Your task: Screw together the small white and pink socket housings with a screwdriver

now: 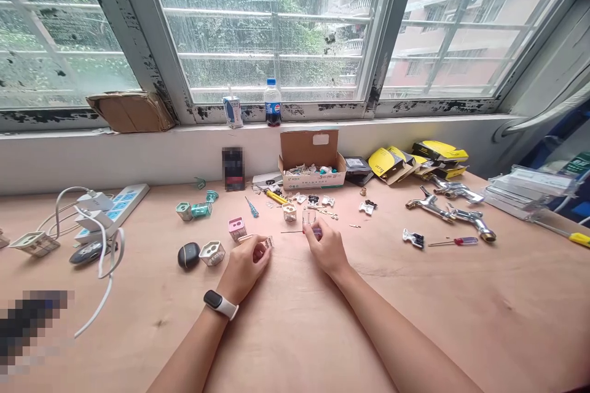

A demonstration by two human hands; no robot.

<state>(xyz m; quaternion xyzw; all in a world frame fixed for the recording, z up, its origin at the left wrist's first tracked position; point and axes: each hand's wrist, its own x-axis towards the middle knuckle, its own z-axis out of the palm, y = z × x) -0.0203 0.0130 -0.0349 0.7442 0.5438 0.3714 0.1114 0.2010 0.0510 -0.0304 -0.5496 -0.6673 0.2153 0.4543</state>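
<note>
One small clear part (268, 243) sits pinched in the closed grip of the left hand (244, 265); one clear plastic case (308, 218) is between the closed fingers of the right hand (329, 250). One screwdriver (290, 232) reaches out beneath the right hand; whether it is gripped, I cannot tell. Near the hands stand one pink housing (237, 229) and two white housings (212, 253). All this lies on a wooden worktop (295, 331) below barred windows (276, 24). Behind the hands, one open cardboard box (313, 180) stands against the wall; three metal taps (472, 221) lie to the right, one power strip (124, 206) to the left.
</note>
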